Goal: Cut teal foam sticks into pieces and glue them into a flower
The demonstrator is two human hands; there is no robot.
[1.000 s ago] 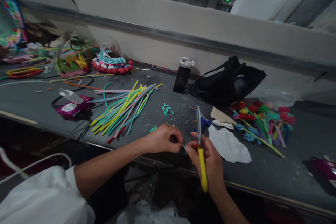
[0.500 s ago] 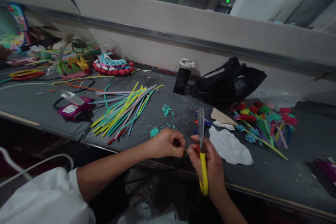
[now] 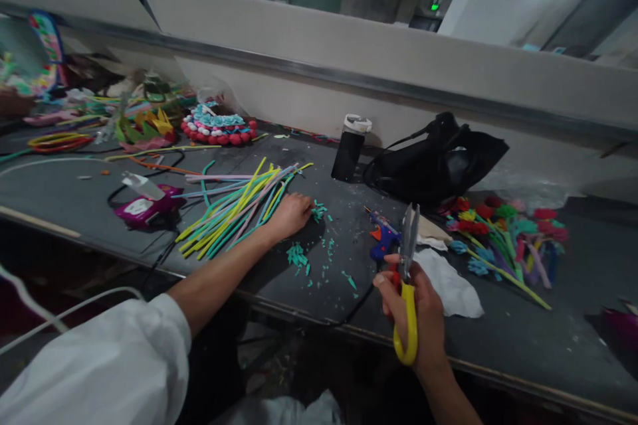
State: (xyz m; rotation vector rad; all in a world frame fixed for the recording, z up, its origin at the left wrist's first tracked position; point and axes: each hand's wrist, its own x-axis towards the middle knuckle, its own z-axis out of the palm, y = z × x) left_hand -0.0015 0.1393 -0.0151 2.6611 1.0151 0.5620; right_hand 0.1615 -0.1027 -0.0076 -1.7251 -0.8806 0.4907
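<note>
Two hands are working apart now. The left hand (image 3: 295, 214) is no longer meeting the right one near the front edge of the table (image 3: 538, 339); it is reaching out to the farther pile of teal clippings (image 3: 319, 210). Its fingers are bending down beside the pile, and whether they are pinching a piece I cannot tell. The right hand (image 3: 421, 309) is keeping its grip on the yellow-handled scissors (image 3: 408, 293), with blades pointing up and away from the person and lying nearly together. As I judge it, the work is now centring on the pile rather than on the space between the hands, with the scissors staying ready.

The clippings are looking short and narrow, heaping loosely just beyond the left fingertips. A nearer pile (image 3: 298, 256) is sitting closer to the person, finer crumbs are scattering between, and one longer teal scrap (image 3: 351, 280) is lying apart, toward the right hand.

Farther out, a bundle of coloured stems (image 3: 226, 212) is spreading left of the left hand. A blue glue gun (image 3: 383, 239) is resting near the scissors, a white cloth (image 3: 451, 285) is lying partly behind the right hand, and fluffy flowers (image 3: 513, 232) are bunching beyond it.
</note>
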